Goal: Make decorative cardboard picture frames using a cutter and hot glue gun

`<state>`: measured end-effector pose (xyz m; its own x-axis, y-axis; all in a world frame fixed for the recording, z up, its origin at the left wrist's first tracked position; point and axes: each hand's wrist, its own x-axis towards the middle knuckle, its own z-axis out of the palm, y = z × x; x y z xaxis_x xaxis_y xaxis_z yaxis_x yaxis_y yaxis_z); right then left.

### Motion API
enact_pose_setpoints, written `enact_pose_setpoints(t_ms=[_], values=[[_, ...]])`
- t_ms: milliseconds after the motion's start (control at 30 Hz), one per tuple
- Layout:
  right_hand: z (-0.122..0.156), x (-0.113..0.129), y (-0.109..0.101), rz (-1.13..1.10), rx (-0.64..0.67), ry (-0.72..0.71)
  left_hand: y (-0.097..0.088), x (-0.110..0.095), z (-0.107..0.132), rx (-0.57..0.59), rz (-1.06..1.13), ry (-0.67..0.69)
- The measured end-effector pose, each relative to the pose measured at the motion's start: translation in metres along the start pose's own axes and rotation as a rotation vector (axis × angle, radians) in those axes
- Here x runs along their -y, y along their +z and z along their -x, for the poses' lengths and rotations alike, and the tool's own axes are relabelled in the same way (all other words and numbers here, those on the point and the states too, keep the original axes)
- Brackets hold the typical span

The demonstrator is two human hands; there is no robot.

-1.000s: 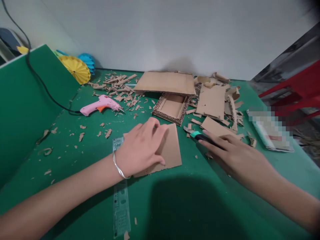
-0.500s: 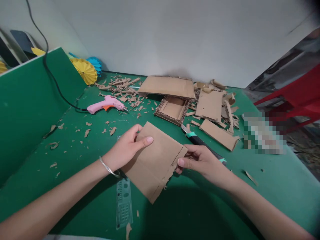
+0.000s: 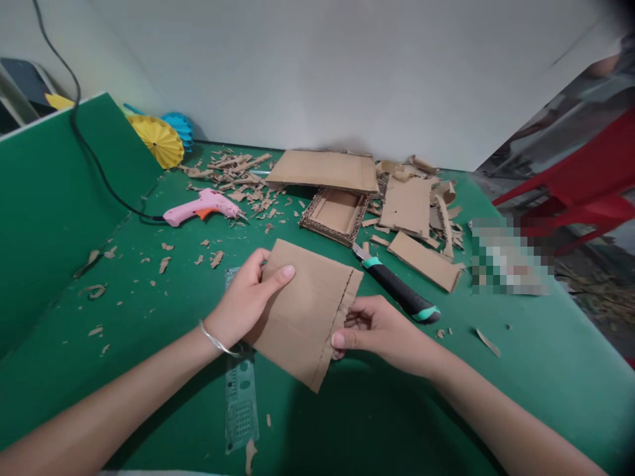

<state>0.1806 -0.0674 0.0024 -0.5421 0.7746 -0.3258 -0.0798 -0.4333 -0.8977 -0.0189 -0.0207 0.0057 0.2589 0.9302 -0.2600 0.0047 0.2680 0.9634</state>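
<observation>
A squarish piece of cardboard (image 3: 302, 304) is held above the green table, tilted toward me. My left hand (image 3: 251, 291) grips its left edge, thumb on top and fingers underneath. At the right edge, my right hand (image 3: 374, 330) pinches a narrow strip marked off by a dark perforated line; that edge looks ragged. Beyond the right hand lies a utility knife (image 3: 397, 284) with a black and teal handle, its blade pointing to the cardboard frame (image 3: 332, 215). Partly under my left wrist is a clear plastic stencil ruler (image 3: 241, 410).
A pink glue gun (image 3: 203, 206) lies at the left, its cord running up past a green panel (image 3: 59, 172). Cardboard scraps (image 3: 238, 173) litter the back. A flat cardboard sheet (image 3: 322, 170) overlaps the frame, with more cut pieces (image 3: 424, 258) at right. Yellow paper fan (image 3: 156, 140) stands behind.
My right hand has slid down along the cardboard's right edge, and the cardboard has turned slightly. The view has shifted a little, so more of the knife handle shows.
</observation>
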Motion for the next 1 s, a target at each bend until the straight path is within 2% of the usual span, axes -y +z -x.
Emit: enact_pose_setpoints(t_ms=[200, 367, 500, 700, 800, 1000], values=[[-0.0003, -0.0016, -0.0012, -0.033, 0.006, -0.048, 0.002, -0.0009, 0.0016, 0.037, 0.074, -0.022], [-0.0027, -0.0045, 0.0006, 0.031, 0.014, 0.016, 0.0003, -0.0001, -0.0009, -0.122, -0.041, 0.042], [-0.0009, -0.0033, 0.0045, 0.083, 0.022, 0.078, 0.0005, -0.0004, -0.0001, -0.148, -0.056, 0.052], [0.0019, 0.0005, 0.0045, 0.101, 0.057, 0.013, 0.0038, -0.0016, 0.0013, -0.093, 0.084, -0.001], [0.0014, 0.0006, 0.0023, 0.114, 0.054, -0.014, 0.0043, -0.001, 0.0006, -0.105, 0.105, -0.017], [0.0006, 0.0012, -0.0014, 0.118, -0.04, -0.078, 0.0043, 0.0012, 0.0019, -0.131, 0.036, 0.009]])
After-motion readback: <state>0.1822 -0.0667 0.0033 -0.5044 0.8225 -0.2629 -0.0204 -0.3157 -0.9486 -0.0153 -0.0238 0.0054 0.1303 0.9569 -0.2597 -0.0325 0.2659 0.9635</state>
